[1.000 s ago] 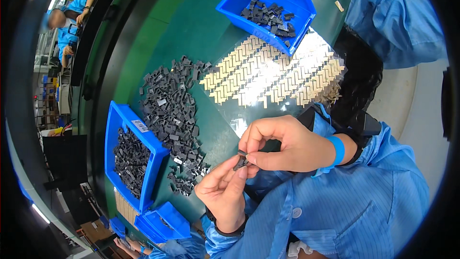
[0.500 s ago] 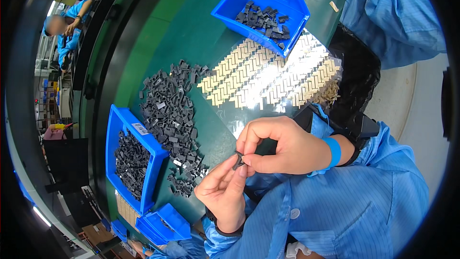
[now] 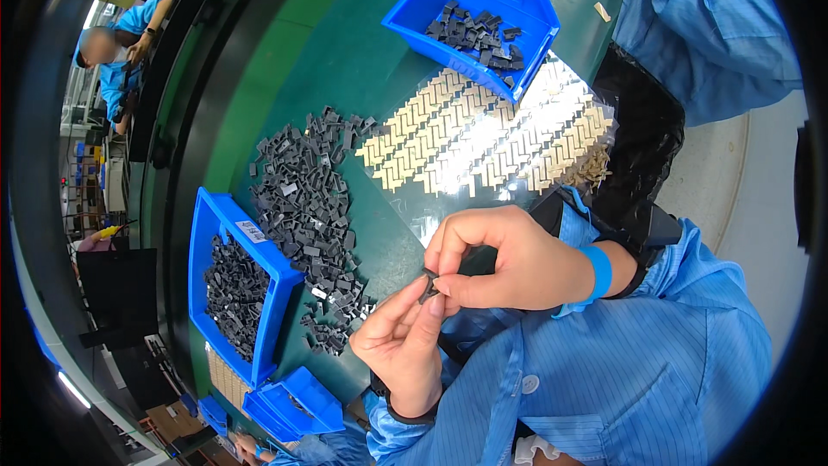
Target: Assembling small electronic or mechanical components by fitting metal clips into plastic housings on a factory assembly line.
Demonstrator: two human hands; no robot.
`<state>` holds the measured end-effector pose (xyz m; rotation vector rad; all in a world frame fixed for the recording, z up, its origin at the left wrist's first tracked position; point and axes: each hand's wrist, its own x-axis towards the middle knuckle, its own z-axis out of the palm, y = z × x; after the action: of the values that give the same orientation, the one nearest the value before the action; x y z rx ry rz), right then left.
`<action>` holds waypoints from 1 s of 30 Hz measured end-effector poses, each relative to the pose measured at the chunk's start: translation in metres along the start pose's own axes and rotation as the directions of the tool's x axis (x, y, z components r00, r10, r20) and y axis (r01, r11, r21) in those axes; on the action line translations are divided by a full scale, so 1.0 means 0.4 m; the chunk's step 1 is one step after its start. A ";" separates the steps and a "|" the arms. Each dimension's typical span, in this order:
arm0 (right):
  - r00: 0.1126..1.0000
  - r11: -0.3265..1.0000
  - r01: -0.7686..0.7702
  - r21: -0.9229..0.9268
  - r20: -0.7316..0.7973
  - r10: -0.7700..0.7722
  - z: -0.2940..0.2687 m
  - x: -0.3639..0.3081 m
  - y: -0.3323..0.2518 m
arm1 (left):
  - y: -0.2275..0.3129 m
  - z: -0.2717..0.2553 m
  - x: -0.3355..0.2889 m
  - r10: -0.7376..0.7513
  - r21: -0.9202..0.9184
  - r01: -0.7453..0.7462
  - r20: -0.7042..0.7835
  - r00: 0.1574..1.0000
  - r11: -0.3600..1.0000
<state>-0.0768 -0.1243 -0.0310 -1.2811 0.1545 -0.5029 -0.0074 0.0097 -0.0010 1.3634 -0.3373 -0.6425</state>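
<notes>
Between both sets of fingertips is a small dark grey plastic part, partly hidden by the fingers. My left hand pinches it from below with thumb and fingers. My right hand, with a blue band at the wrist, has thumb and forefinger closed at the part's upper end. Whether a tiny piece sits in the right fingertips cannot be made out. Left of my hands lies a loose heap of similar dark parts. Beyond my right hand is a clear sheet with rows of cream, zigzag-cut adhesive pieces.
A blue bin with some dark parts stands on the sheet's far edge. Another blue bin, fuller, stands at left, with a smaller blue bin nearer. Peeled cream scraps lie by a black bag. Co-workers' blue sleeves show upper right.
Both my hands stay in almost the same place, still on the small dark part, which has tilted slightly. The person in the far background has shifted their arms.
</notes>
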 end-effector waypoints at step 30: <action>0.998 0.995 -0.058 -0.076 0.023 0.060 0.001 -0.007 -0.029 | 0.004 -0.010 -0.011 0.003 0.016 -0.003 0.020 1.000 1.000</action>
<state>-0.0822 -0.1248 -0.0204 -1.3524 0.1912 -0.4335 -0.0082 0.0156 0.0006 1.3721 -0.3614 -0.6527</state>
